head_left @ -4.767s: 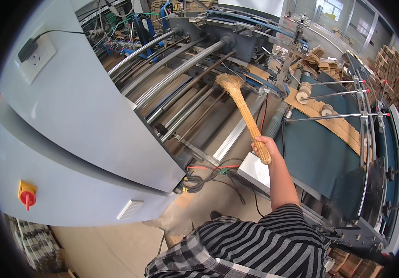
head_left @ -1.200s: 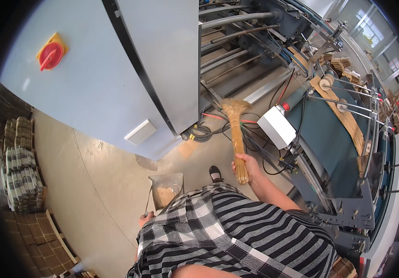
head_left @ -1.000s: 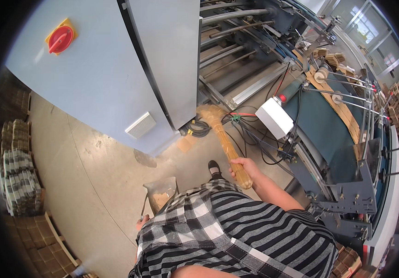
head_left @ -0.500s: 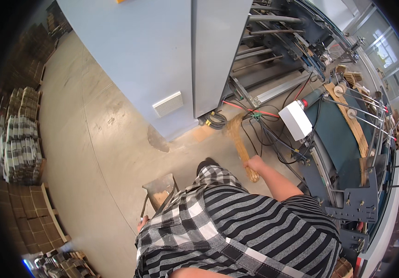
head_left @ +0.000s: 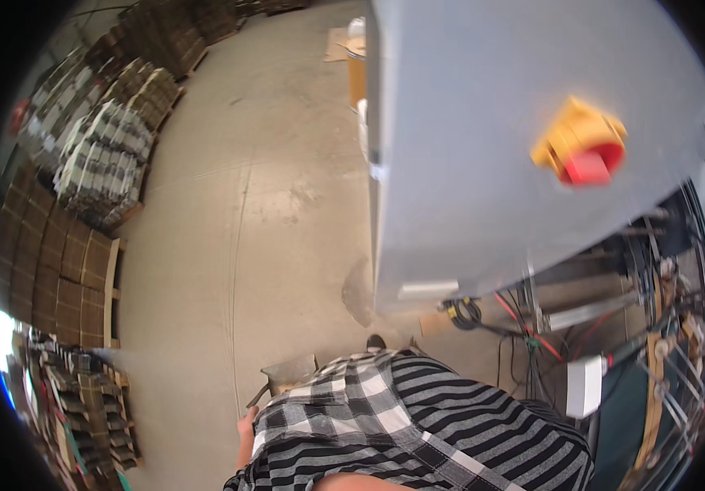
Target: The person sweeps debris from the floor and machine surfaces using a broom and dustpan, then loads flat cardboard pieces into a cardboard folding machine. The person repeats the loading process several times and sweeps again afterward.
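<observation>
Beige concrete floor [head_left: 193, 286] takes up most of the ground, with a grey machine cabinet [head_left: 450, 204] standing over its right side. Cardboard stacks [head_left: 58, 254] on pallets line the left. At lower right a dark green conveyor belt [head_left: 619, 434] is partly in view, and a striped top with a checked panel [head_left: 483, 409] fills the bottom centre. Smaller again, a white box [head_left: 585, 386] sits beside the conveyor, and a dustpan [head_left: 289, 370] is low over the floor, just left of the wearer's body. Coiled cables [head_left: 464, 313] lie by the cabinet's foot; a red-and-yellow rotary switch [head_left: 588, 147] juts from its face. The left hand [head_left: 246, 424] is at the dustpan's thin handle, its fingers apparently wrapped around it. Smallest is a dark shoe [head_left: 376, 341], only its toe showing.

A tilt of the wrist, or a knock from the leg, could tip out the tan scraps that seem to lie in the dustpan. The loose cables could snag a foot stepping too near, and the protruding switch could be bumped.

Clothing hides much of the dustpan. The right hand is out of sight, so I cannot tell what it holds. Blur smears the cabinet and conveyor, and a brownish shape right of the shoe is too indistinct to name.
</observation>
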`<state>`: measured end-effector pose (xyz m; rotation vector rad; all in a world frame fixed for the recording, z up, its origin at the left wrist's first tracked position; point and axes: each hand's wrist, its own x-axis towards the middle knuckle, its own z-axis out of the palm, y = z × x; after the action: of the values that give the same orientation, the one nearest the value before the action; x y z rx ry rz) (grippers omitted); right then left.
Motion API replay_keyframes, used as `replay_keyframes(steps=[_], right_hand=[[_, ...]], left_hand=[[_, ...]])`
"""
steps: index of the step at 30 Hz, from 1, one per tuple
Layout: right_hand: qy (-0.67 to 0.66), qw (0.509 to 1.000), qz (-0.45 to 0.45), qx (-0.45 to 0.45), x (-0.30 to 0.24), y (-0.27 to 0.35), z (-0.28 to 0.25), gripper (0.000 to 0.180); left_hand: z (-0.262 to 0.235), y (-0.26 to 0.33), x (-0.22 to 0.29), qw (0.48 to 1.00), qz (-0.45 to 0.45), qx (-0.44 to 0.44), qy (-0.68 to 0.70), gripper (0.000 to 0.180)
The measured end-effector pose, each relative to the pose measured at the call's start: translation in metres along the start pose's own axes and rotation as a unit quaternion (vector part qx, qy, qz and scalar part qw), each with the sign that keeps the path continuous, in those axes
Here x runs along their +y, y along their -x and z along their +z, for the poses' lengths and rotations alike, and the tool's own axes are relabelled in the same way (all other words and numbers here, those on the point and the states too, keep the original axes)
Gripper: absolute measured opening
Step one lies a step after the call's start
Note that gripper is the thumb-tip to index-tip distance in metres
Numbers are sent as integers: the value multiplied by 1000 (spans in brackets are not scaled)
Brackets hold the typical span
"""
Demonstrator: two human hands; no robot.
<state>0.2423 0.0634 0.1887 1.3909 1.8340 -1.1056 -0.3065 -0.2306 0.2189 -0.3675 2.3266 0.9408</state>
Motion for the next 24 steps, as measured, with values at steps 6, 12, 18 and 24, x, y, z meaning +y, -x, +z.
replay_keyframes(steps=[6, 12, 18, 24], right_hand=[[-125, 991, 35, 42, -47, -91, -133, 31], [-241, 966, 39, 85, -134, -132, -239, 30], [-315, 936, 121, 100, -201, -182, -256, 30], [-303, 929, 194, 85, -283, -209, -268, 29]], left_hand=[[62, 19, 158, 1000, 16, 23, -10, 32], [110, -130, 237, 992, 20, 103, -71, 51], [169, -229, 447, 984, 53, 47, -165, 61], [268, -301, 603, 978, 156, -13, -140, 56]])
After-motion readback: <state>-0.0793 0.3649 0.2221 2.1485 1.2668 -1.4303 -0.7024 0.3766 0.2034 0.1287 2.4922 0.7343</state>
